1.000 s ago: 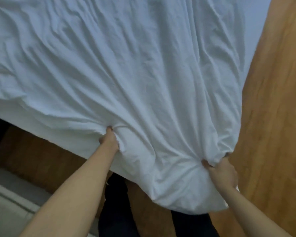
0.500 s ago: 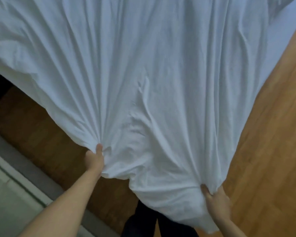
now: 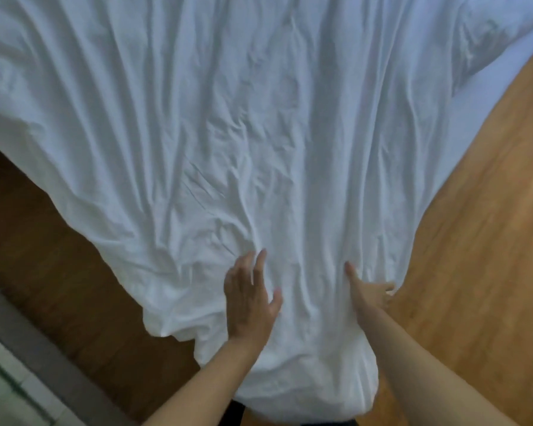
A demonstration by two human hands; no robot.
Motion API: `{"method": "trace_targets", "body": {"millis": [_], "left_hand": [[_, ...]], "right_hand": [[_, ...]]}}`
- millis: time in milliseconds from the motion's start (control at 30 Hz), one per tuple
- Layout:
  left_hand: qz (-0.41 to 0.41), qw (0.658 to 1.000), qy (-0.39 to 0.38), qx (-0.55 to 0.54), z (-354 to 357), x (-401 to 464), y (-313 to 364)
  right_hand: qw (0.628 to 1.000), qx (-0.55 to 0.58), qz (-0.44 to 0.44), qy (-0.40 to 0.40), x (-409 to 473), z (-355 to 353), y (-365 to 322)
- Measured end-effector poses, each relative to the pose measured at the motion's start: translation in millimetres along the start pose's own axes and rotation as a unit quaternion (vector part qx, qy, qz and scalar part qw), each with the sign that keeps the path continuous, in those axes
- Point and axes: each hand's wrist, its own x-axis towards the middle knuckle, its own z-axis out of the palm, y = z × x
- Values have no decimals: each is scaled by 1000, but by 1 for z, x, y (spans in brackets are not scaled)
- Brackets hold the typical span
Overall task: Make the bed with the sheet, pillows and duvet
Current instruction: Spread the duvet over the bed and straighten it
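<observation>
In the head view, a large, wrinkled white cotton sheet (image 3: 259, 133) fills most of the picture, spread over the bed and spilling off its near corner, where the cloth bunches into a rounded hanging fold low in the middle of the picture. The left hand (image 3: 249, 298) lies palm-down on the sheet near that corner, its fingers (image 3: 260, 262) straight and slightly apart, thumb out to the side, gripping nothing and only resting flat on the fabric. The right hand (image 3: 368, 290) is just to the right of it, at the sheet's right edge; its forefinger is stretched forward along the cloth while the other fingers reach sideways toward the edge, where the fabric gathers around them. Whether those fingers pinch the cloth or merely press on it cannot be told, since the fold hides part of them. Both bare forearms come up from the bottom edge. On either side of the corner lies a warm brown wooden plank floor (image 3: 474, 272), darker and shaded on the left, brighter on the right. At the lower left runs a grey strip (image 3: 43, 358) with pale tiles (image 3: 3, 392) beyond it. A dark garment shows at the very bottom under the hanging fold. The draped sheet hides the bed frame and mattress corner completely.
</observation>
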Motion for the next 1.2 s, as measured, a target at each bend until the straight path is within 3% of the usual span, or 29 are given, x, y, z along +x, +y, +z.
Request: {"method": "trace_targets", "body": {"millis": [67, 133, 267, 367, 467, 600, 733, 867, 933, 1033, 1133, 1200], "left_hand": [[20, 997, -53, -49, 19, -1, 39], [-11, 995, -76, -68, 39, 6, 69], [-63, 991, -114, 35, 79, 30, 118], [-107, 970, -175, 130, 127, 42, 154], [-138, 964, -192, 118, 180, 38, 181], [-64, 971, -188, 134, 211, 18, 203], [-57, 955, -226, 182, 210, 8, 226], [-62, 944, -236, 224, 206, 19, 228], [-97, 939, -242, 226, 201, 18, 228], [-181, 953, -147, 194, 174, 10, 210], [-315, 928, -47, 193, 137, -8, 152], [-408, 889, -73, 194, 111, -29, 106]], "right_hand": [[1000, -15, -9, -19, 21, -1, -12], [999, -20, -22, -22, 45, -5, -29], [998, -17, -64, -10, 93, -18, -64], [975, -89, -198, -52, 123, -33, -70], [936, -140, -310, -89, 138, -62, -52], [928, -74, -312, -191, 163, -106, -8], [924, -84, -286, -240, 184, -115, -9], [926, -133, -267, -230, 181, -112, -19], [922, -164, -318, -149, 176, -113, -28], [836, -214, -505, 28, 156, -105, -41], [738, -252, -626, -23, 119, -76, -47], [685, -356, -628, -98, 87, -53, -42]]}}
